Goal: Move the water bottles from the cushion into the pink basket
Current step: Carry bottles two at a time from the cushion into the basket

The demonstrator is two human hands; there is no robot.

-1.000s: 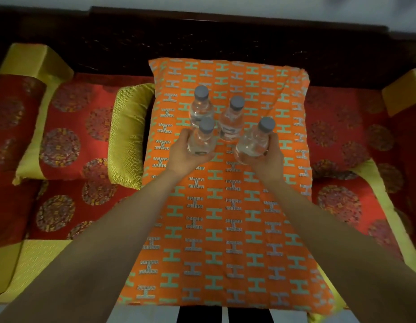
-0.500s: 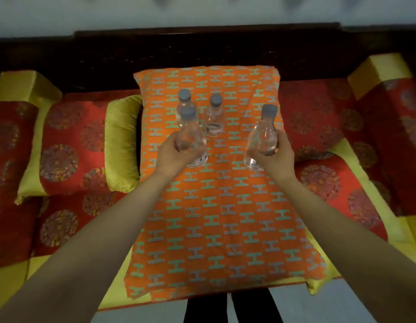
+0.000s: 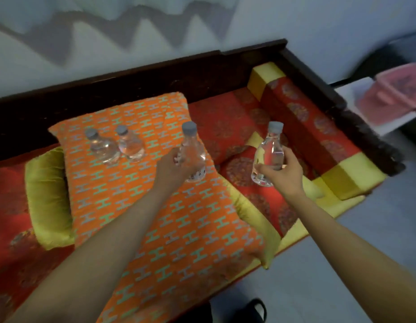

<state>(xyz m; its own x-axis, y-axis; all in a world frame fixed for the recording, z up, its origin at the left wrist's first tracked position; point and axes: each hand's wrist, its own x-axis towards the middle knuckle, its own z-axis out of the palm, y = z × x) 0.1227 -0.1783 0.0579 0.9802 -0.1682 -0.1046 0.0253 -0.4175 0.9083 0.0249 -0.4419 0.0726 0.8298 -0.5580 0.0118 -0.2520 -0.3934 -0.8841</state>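
My left hand [image 3: 171, 170] grips a clear water bottle [image 3: 192, 153] with a grey cap, held upright above the right side of the orange patterned cushion [image 3: 141, 206]. My right hand [image 3: 284, 174] grips a second clear bottle [image 3: 270, 155], lifted over the red seat to the right of the cushion. Two more bottles [image 3: 101, 146] [image 3: 130, 144] stand side by side on the cushion's far left part. The pink basket [image 3: 393, 94], blurred, sits on a white surface at the far right, beyond the bench's arm.
The cushion lies on a dark wooden bench [image 3: 155, 80] with red and yellow seat pads. A green-yellow bolster [image 3: 47, 197] lies left of the cushion. A red and yellow armrest pad [image 3: 318, 127] stands between my hands and the basket. Grey floor is at lower right.
Both hands have lifted their bottles and carried them to the right. The view has swung right, bringing the pink basket into sight. Two bottles stay on the cushion.
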